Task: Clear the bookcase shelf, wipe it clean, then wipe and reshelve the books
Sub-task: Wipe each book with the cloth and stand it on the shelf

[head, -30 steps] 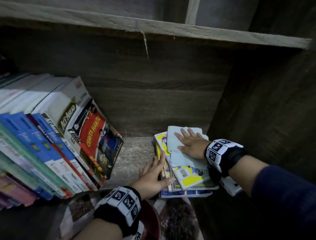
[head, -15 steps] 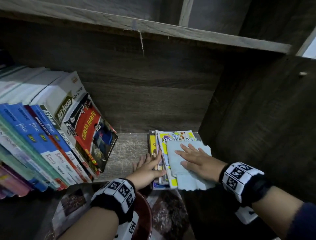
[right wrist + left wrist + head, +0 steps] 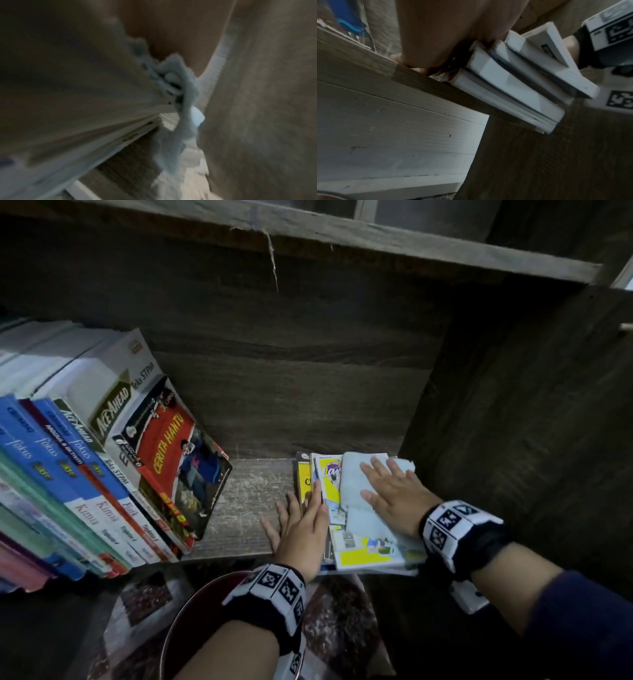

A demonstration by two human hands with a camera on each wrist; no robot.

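Right hand [image 3: 399,501], fingers spread, presses cloth [image 3: 356,494] flat on book stack [image 3: 363,553]; left hand [image 3: 301,525], fingers straight, should brace its edge during strokes.

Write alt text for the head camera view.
A right hand presses a pale blue cloth flat onto a small stack of books lying on a wooden shelf, while the left hand steadies the stack's left edge. Leaning books fill the shelf's left side.
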